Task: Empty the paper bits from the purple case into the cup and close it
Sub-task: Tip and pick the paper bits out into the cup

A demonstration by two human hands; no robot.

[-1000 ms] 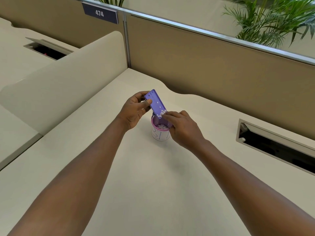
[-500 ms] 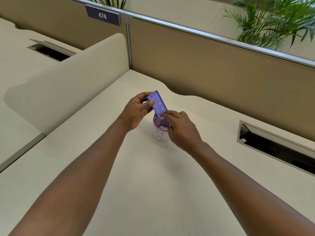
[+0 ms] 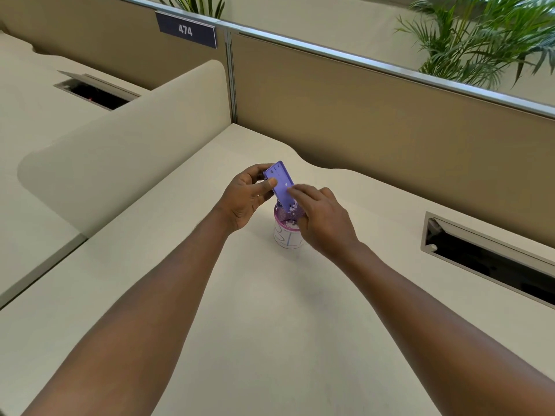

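Observation:
A small white paper cup (image 3: pixel 286 237) with a pink rim stands mid-desk, with white paper bits inside. Directly above it I hold the purple case (image 3: pixel 281 181) tilted steeply, its lower end at the cup's mouth. A few paper bits (image 3: pixel 292 208) cling at that lower end. My left hand (image 3: pixel 246 196) grips the case's upper end, thumb across its face. My right hand (image 3: pixel 321 217) reaches in from the right, fingertips resting on the case's lower half, and it hides the cup's right side.
The beige desk (image 3: pixel 240 310) has an open cable slot (image 3: pixel 492 262) at the right. A brown partition (image 3: pixel 375 115) runs along the back and a low cream divider (image 3: pixel 120 151) stands at the left. Plants rise behind the partition.
My right hand's fingertips have slid up the case's face from its lower end. The case stays tilted over the cup. The camera has shifted slightly.

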